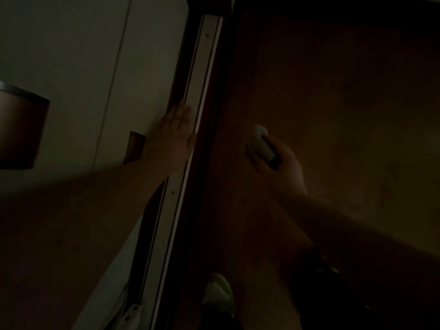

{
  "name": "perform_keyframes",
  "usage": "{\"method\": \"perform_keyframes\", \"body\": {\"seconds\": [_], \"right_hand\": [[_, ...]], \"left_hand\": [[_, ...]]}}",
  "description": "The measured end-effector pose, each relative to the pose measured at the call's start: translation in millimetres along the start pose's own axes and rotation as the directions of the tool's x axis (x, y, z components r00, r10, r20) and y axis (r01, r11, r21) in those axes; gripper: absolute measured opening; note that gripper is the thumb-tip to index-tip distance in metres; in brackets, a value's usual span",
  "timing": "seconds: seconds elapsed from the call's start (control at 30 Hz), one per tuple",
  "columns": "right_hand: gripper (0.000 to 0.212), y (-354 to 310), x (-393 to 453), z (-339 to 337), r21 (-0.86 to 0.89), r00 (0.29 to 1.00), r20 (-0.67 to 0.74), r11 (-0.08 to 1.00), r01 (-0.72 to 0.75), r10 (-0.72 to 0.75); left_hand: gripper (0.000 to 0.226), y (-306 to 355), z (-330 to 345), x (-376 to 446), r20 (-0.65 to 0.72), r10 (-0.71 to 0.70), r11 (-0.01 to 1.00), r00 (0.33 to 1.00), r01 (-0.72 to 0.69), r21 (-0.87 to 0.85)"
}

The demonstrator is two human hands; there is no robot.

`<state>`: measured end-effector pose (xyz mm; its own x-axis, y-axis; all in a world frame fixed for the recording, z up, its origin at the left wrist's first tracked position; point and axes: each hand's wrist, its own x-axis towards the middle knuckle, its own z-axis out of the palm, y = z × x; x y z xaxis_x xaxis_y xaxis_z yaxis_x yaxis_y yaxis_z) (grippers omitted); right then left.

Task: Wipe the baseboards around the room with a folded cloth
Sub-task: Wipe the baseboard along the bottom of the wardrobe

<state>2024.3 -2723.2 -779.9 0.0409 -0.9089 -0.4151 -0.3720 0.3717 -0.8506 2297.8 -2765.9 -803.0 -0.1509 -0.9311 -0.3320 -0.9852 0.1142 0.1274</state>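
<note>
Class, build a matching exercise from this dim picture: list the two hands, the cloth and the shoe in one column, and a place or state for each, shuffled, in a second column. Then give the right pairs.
Column one:
1. left hand
2. right hand
3. folded cloth
4. shoe

Column two:
A. pale, held in a grip
B. at the bottom edge, on the floor
C. fingers straight, flat against the pale door edge
D. curled round something, over the brown floor

Pairs: 1-C, 2-D, 3-A, 4-B
</note>
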Motion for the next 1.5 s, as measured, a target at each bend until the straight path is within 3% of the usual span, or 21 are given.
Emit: {"method": "perform_keyframes", "body": {"seconds": [0.17, 0.27, 0.53, 0.7, 0.9, 1.1, 1.3, 1.5], "right_hand": [[0.052, 16, 61, 24, -0.052, 0.997, 0.008, 0.996, 0.074, -0.074], [0.054, 20, 98, 34, -0.078, 0.997, 0.011, 0.994, 0.081, -0.08], [0.06, 14, 173, 70, -0.167, 0.982, 0.138, 0.974, 0.153, -0.131], [0.06, 4, 219, 82, -0.198, 0.973, -0.005, 0.954, 0.223, -0.229], [0.055, 18, 260, 83, -0.08, 0.964, -0.008, 0.961, 0.264, -0.265], [0.047, 32, 248, 97, 0.025, 0.966, -0.074, 0.968, 0.248, -0.246], [0.04, 57, 173, 111, -0.088, 0.951, -0.013, 0.948, 0.305, -0.308], [0.04, 86, 62, 135, -0.058, 0.953, 0.094, 0.955, 0.292, -0.286]], "left_hand": [[0.066, -10, 47, 18, -0.028, -0.007, 0.993, 1.0, 0.003, -0.117], [0.063, -5, 67, 13, -0.151, -0.052, 0.985, 0.987, 0.026, -0.169], [0.06, -5, 69, 15, -0.239, -0.03, 0.976, 0.971, -0.023, -0.217], [0.06, -6, 69, 14, -0.263, -0.033, 0.972, 0.964, -0.029, -0.232], [0.06, -10, 77, 17, -0.335, -0.019, 0.97, 0.942, -0.063, -0.233], [0.064, -12, 81, 19, -0.339, 0.001, 0.978, 0.941, -0.072, -0.196], [0.061, -11, 79, 17, -0.292, -0.029, 0.976, 0.956, -0.036, -0.216], [0.06, -6, 80, 12, -0.279, -0.03, 0.998, 0.96, 0.012, -0.067]]}}
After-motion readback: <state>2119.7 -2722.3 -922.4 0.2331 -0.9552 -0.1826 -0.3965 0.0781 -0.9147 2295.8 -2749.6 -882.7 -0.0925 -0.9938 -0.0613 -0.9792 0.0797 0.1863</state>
